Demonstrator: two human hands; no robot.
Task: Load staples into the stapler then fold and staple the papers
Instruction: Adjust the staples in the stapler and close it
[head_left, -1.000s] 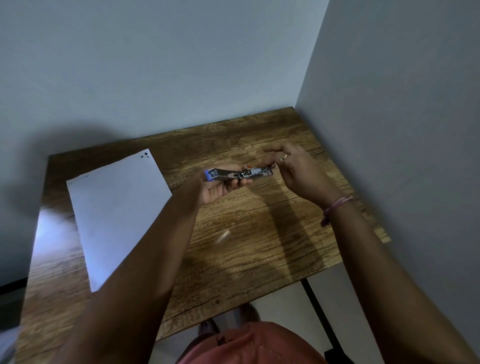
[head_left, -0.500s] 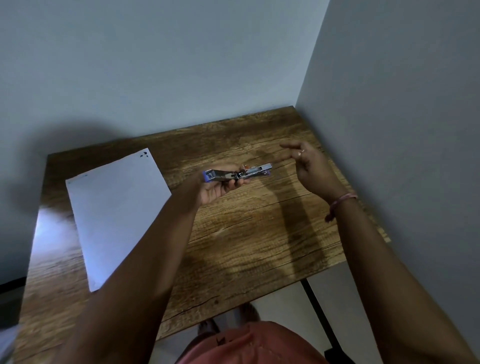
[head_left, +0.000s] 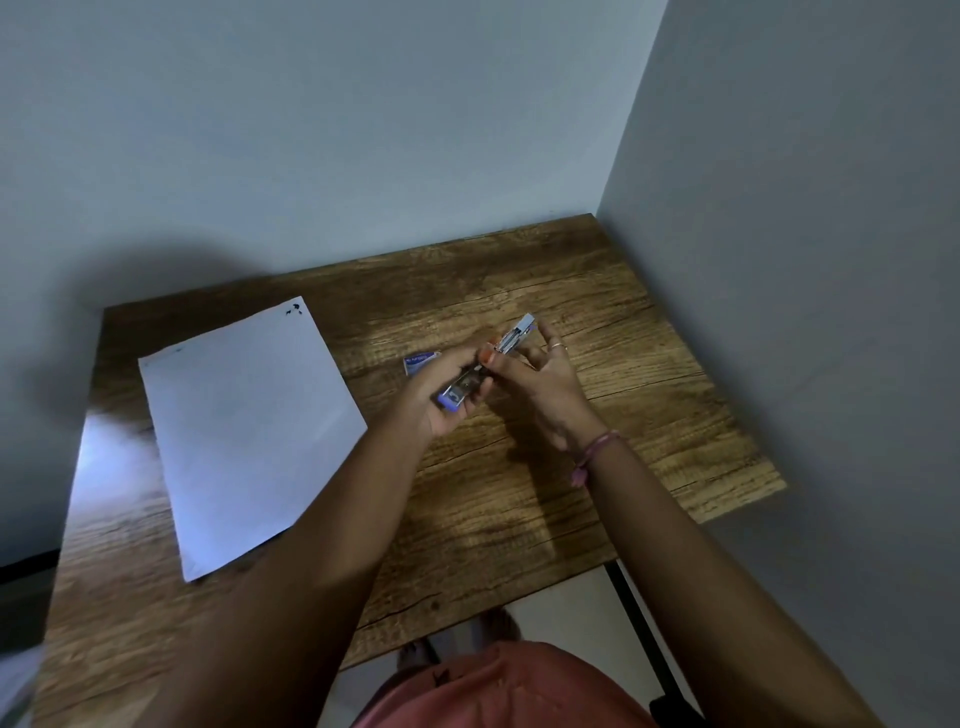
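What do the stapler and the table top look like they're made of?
The stapler looks like shiny bare metal, glinting along its opened channel, with a purple end cap, probably plastic. The table shows brown wood grain with dark cracks and a slight sheen; it could be real wood or printed laminate.

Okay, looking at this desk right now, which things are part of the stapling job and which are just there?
Part of the job:
stapler, held in both hands: left hand, right hand
small blue box behind the left hand, probably staples
sheet of paper, lying flat, untouched

Just there:
bracelet
ring
wooden table
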